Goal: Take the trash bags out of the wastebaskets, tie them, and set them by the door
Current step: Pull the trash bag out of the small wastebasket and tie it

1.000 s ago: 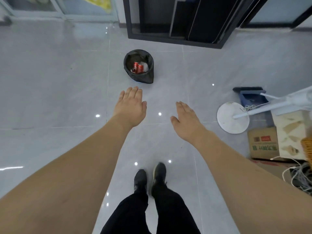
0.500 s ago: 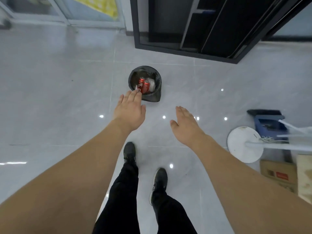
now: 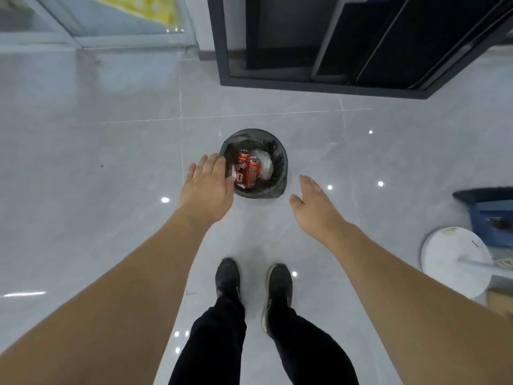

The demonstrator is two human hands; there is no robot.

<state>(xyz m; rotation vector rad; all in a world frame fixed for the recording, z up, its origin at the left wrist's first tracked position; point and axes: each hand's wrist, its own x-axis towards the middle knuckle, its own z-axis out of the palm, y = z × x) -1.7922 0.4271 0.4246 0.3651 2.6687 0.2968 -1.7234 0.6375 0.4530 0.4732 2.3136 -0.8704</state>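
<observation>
A small round wastebasket (image 3: 279,187) lined with a black trash bag (image 3: 277,157) stands on the grey tiled floor ahead of my feet. Inside lie two red cans (image 3: 247,170) and some white paper. My left hand (image 3: 206,187) is stretched out flat, palm down, and its fingers overlap the basket's left rim in the picture; whether they touch it I cannot tell. My right hand (image 3: 313,204) is held out with straight fingers, just right of the basket and apart from it. Both hands hold nothing.
A dark cabinet frame (image 3: 319,84) stands on the floor behind the basket. A glass door (image 3: 111,26) is at the far left. At the right lie a white round fan base (image 3: 455,262), a blue dustpan (image 3: 491,218) and a cardboard box (image 3: 499,301).
I have stepped closer: the wastebasket now lies nearer and lower in view. My left hand has reached its left rim, and my right hand has drawn near its right side.
</observation>
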